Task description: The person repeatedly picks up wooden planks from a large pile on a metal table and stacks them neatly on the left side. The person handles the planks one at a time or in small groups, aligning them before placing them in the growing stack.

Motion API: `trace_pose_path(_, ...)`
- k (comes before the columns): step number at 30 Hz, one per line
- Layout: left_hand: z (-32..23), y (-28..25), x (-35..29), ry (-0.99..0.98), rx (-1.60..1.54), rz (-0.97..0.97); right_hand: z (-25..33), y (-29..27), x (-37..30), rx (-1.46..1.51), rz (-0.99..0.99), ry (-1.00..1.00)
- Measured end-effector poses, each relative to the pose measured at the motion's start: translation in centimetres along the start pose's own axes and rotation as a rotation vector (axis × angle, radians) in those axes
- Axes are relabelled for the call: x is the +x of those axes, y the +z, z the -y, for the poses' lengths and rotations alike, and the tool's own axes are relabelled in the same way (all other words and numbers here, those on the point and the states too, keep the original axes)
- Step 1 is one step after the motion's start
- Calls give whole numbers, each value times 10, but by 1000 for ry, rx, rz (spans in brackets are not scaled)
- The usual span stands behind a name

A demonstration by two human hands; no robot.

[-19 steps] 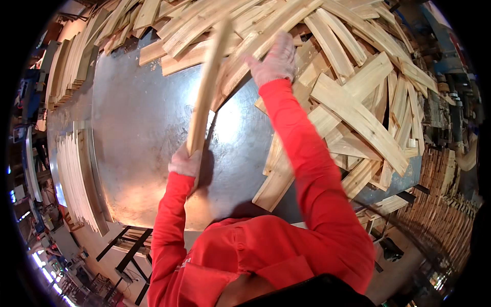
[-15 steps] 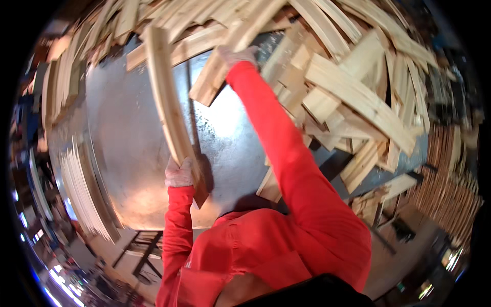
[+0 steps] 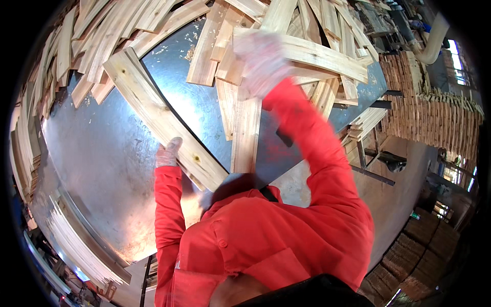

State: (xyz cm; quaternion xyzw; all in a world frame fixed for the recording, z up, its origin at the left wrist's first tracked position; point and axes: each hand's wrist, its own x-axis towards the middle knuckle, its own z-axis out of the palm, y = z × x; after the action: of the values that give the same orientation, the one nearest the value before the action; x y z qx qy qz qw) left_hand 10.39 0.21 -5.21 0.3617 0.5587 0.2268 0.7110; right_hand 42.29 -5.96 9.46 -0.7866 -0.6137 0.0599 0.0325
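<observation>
My left hand (image 3: 169, 152) is closed round the near part of a long pale wooden board (image 3: 159, 113) with dark knots. The board slants from upper left to lower right, and the edge of a second board (image 3: 134, 57) shows underneath it. My right hand (image 3: 263, 64), gloved and smeared by motion, is over the left end of a pale board (image 3: 322, 55) on the pile. Whether its fingers grip that board cannot be made out. Below that hand, another board (image 3: 246, 135) points toward me.
A metal tabletop (image 3: 92, 148) bears loose boards (image 3: 115, 36) along its far side. White strips (image 3: 82, 243) stand stacked at the left edge. To the right are a tall stack of rough slats (image 3: 429, 115) and a dark metal stand (image 3: 373, 176).
My right hand has left the board it held and moved right over the pile. The left hand's board has turned its broad face up, and a second board shows under it. The view has swung right.
</observation>
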Motion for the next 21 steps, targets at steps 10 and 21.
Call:
trace_pose_path(10,-24,-16,-43,134,446,-39,-43,-19,-19,-217,-2,-600)
trace_pose_path(21,-15,13,-52,10,476,-7,-4,28,62,366,-183,443)
